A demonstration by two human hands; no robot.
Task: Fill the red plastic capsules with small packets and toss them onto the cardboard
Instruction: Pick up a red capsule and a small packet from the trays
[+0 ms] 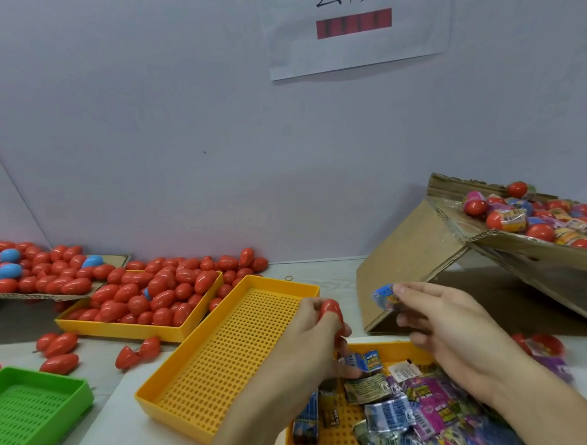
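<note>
A yellow tray [175,330] heaped with red capsules [160,294] is seen at left. A red capsule [331,309] is gripped in the left hand [311,337]. A blue packet [384,297] is pinched by the right hand [450,329]. Filled capsules [537,219] are piled on tilted cardboard [416,250] at right.

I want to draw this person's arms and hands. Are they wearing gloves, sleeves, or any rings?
No gloves. The left hand and the right hand are both bare. Both forearms are bare too, with no sleeves showing anywhere up to the bottom edge of the picture. No rings, watch or bracelets are visible. The fingernails look short and plain.
</note>
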